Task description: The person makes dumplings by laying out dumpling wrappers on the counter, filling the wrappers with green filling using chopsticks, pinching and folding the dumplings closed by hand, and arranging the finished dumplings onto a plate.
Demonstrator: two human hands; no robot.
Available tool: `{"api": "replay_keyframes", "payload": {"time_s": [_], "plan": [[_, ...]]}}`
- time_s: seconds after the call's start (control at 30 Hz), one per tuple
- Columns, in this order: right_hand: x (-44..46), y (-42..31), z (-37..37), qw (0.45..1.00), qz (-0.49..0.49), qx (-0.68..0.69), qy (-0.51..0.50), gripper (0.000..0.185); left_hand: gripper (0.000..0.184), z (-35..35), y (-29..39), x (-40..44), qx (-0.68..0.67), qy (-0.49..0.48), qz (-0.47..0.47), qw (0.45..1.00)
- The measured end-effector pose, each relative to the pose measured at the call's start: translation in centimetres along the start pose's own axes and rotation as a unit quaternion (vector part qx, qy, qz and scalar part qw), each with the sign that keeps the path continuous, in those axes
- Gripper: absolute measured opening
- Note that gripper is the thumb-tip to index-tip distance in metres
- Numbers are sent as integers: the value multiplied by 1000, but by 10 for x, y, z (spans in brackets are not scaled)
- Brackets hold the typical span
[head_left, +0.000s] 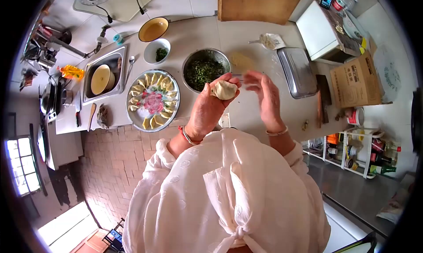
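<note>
My left hand (205,112) is palm up with its fingers curled under a dumpling (225,90), whose pale dough is folded over. My right hand (268,101) is raised just to the right of it, apart from the dumpling. Its fingers are stretched out and partly blurred, with nothing visible in them. Just beyond my left hand is a metal bowl (183,72) of chopped green filling (204,70). A round flower-printed tray (153,104) to the left carries several folded dumplings (168,84) around its edge. A thin utensil lies by the bowl's right side, partly hidden.
At the left is a sink (86,83) with a yellow bowl (102,79) in it. A white bowl (150,47) with greens stands behind the tray. A lidded metal container (298,72), a cleaver-like dark tool (324,94) and a cardboard box (356,82) are at the right.
</note>
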State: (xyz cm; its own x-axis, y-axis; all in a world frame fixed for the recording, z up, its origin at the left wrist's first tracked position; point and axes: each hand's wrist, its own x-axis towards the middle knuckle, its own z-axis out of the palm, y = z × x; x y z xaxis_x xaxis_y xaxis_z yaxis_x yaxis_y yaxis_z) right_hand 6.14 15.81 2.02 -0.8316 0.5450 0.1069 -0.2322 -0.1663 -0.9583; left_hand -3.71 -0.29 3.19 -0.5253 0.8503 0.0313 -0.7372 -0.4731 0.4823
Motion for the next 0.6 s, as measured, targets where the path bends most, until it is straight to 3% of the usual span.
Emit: {"api": "replay_keyframes", "payload": {"time_s": [0.13, 0.37, 0.47, 0.57, 0.6], "plan": [[-15, -21, 9, 995, 35, -88, -10, 21, 55, 2, 5, -4, 32, 15, 53, 998], [-8, -25, 38, 990, 25, -133, -24, 11, 60, 7, 2, -10, 53, 19, 56, 997], [-6, -22, 47, 973, -67, -222, -25, 10, 59, 12, 3, -13, 115, 28, 65, 991], [-13, -23, 49, 970, -53, -236, -3, 10, 65, 11, 0, -16, 117, 42, 59, 990], [-15, -23, 50, 960, -96, -262, -3, 10, 67, 12, -2, -18, 110, 44, 58, 991]]}}
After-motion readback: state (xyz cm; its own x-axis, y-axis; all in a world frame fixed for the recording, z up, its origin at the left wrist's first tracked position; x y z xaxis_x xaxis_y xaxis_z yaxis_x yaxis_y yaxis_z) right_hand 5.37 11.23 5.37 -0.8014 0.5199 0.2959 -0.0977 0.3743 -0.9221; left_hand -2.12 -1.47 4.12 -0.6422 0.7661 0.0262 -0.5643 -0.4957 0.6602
